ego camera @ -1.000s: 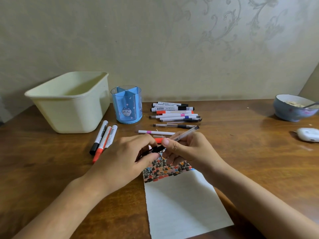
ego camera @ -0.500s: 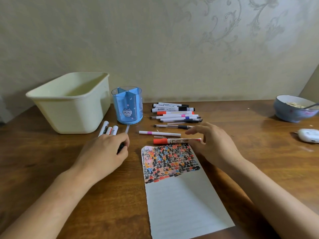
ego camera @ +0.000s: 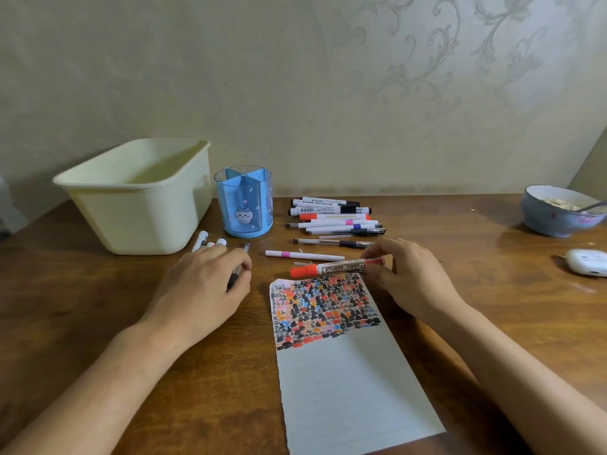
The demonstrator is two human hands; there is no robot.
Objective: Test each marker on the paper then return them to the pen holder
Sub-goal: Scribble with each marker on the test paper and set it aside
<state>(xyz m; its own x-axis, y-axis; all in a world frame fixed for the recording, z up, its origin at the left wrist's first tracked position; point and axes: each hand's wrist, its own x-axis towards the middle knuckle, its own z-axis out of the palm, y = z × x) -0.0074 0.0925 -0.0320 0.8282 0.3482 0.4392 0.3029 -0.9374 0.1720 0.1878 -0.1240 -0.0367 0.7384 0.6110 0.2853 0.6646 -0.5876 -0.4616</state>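
The left hand [ego camera: 203, 284] curls around a thin black pen [ego camera: 238, 267]; the right hand [ego camera: 404, 277] pinches a red whiteboard marker [ego camera: 338, 267] above scribbled paper [ego camera: 345, 372] on a wooden table [ego camera: 98, 323], patterned wall behind.

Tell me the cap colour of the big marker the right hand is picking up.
Orange-red, seen in the head view: the whiteboard marker cap points left.

- The left hand [ego camera: 203, 284] rests on the table [ego camera: 98, 323], holding a pen [ego camera: 238, 267] pointing away toward the pen holder [ego camera: 243, 205] just beyond it.
- A tub [ego camera: 138, 195] stands beyond and left of that hand.
- The paper [ego camera: 345, 372] lies between both hands.
- The right hand [ego camera: 404, 277] grips a whiteboard marker [ego camera: 338, 267] at the paper's far edge.
- A marker pile [ego camera: 331, 218] lies beyond that hand; a bowl [ego camera: 555, 211] sits far right.
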